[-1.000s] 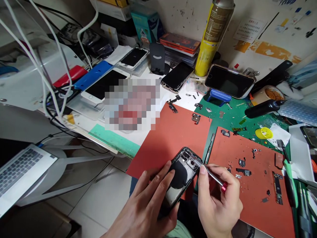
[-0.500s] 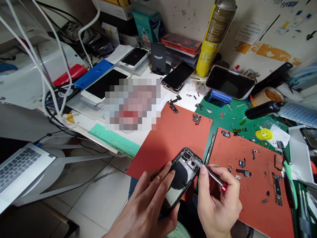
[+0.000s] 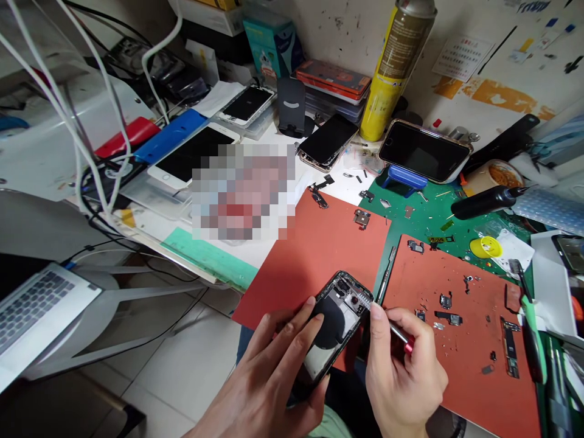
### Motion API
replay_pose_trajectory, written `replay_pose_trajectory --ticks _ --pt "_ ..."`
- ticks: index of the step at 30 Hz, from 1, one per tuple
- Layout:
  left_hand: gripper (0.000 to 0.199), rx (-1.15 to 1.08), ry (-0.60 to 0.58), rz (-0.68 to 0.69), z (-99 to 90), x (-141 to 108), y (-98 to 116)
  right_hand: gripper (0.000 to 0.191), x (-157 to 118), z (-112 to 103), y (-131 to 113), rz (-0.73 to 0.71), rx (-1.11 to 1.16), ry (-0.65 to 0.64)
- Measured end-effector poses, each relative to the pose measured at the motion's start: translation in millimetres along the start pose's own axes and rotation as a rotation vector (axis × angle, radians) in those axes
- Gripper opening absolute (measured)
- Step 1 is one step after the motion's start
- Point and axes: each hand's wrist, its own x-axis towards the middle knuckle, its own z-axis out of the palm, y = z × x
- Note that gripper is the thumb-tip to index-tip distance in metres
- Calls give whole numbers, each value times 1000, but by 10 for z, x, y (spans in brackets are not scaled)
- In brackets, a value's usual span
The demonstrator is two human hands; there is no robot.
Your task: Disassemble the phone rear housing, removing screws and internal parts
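Note:
My left hand (image 3: 278,365) is wrapped round an opened phone housing (image 3: 336,319), fingers over its near edge and thumb beneath. Its inside faces up, with a round black pad, pale metal and the camera area at the top end. My right hand (image 3: 404,371) pinches a slim silver tool (image 3: 400,332) with a red end. The tool's ridged, shiny front part lies over the camera corner of the housing; whether its tip touches cannot be made out. The housing is held above the near edge of a red-orange mat (image 3: 314,255).
A second red-orange mat (image 3: 474,371) to the right carries several small phone parts. Tweezers (image 3: 387,274) lie between the mats. A toothbrush (image 3: 531,334), a yellow cup (image 3: 486,247), a propped phone (image 3: 424,152) and a spray can (image 3: 395,67) stand or lie around.
The right hand has tilted slightly, and the tool's red end has moved a little to the left. The left hand keeps its hold on the housing, which has hardly shifted.

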Motion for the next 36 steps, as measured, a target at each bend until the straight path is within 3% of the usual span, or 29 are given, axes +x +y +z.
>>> replay_pose_trajectory --ticks 7,13,21,30,36 --pt "55 -89 -25 -34 -33 -10 -45 23 161 5 -48 -170 131 -134" --pt "58 -106 -18 -39 -4 -20 -72 32 183 30 -72 -269 79 -90" --pt "63 -132 25 -16 66 -70 -99 34 198 31 -70 -254 107 -109" --pt "63 -96 -22 -11 -46 -10 -76 33 173 34 -47 -242 127 -118" --pt "61 -103 3 -24 -24 -14 -60 32 146 33 -22 -235 122 -110"
